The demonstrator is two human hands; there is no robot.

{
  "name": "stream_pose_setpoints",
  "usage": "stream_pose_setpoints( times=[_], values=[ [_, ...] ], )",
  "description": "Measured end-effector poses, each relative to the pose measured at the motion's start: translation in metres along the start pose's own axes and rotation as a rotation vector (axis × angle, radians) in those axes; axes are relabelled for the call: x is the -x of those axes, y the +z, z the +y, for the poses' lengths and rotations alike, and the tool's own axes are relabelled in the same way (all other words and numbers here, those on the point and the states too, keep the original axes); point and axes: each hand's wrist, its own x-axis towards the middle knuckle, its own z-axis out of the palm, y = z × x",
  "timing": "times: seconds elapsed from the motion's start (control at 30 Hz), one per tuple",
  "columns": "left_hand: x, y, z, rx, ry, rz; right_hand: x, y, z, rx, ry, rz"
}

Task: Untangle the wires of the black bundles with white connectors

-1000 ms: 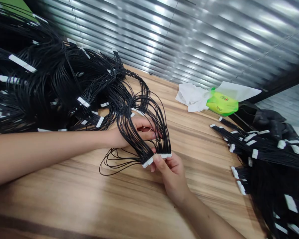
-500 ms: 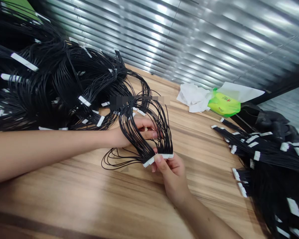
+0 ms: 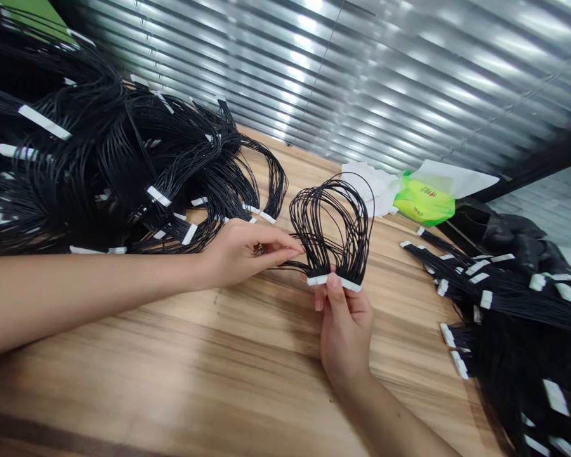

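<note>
Head view: a single bundle of thin black wires [image 3: 330, 222] is held up above the middle of the wooden tabletop [image 3: 171, 374], not resting on it. The right hand [image 3: 345, 336] grips the bundle's white connector strip [image 3: 334, 280], its thumb [image 3: 334, 295] in front and its fingers [image 3: 359, 311] behind, clenched on the strip. The wires rise from the strip in a tall loop. The left hand [image 3: 247, 251] reaches in from the left, its fingers [image 3: 280, 238] extended, their tips just beside a few stray strands at the foot of the loop. Whether they pinch any strand cannot be made out.

The step in hand looks like sorting this one harness apart from the rest. The stray strands seem to call for the left fingers to gather them into line.

A heap of similar harnesses [image 3: 124, 158] fills the left of the tabletop, cut off by the frame. Another pile [image 3: 518, 317] runs off the right side. Crumpled white paper [image 3: 366, 187] and a green plastic bag [image 3: 423, 203] lie near the far edge. The wires inside both piles are too tangled to trace, and the right thumb hides part of the strip.
</note>
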Motion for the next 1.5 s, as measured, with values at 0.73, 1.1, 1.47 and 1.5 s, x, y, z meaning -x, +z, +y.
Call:
stream_pose_setpoints(
  times=[0.73,1.1,1.47,1.5],
  values=[
    [-0.005,-0.006,-0.007,-0.459,0.416,0.051,0.002,0.0,0.0,0.097,0.017,-0.03],
    [-0.005,-0.006,-0.003,-0.455,0.459,0.084,0.006,0.0,0.0,0.075,-0.022,-0.031],
    [-0.003,-0.007,0.004,-0.395,0.359,0.106,0.008,-0.001,0.0,0.028,-0.043,-0.065],
    [-0.003,-0.007,0.004,-0.409,0.365,0.112,0.008,0.0,0.0,0.033,-0.045,-0.063]
  ],
)
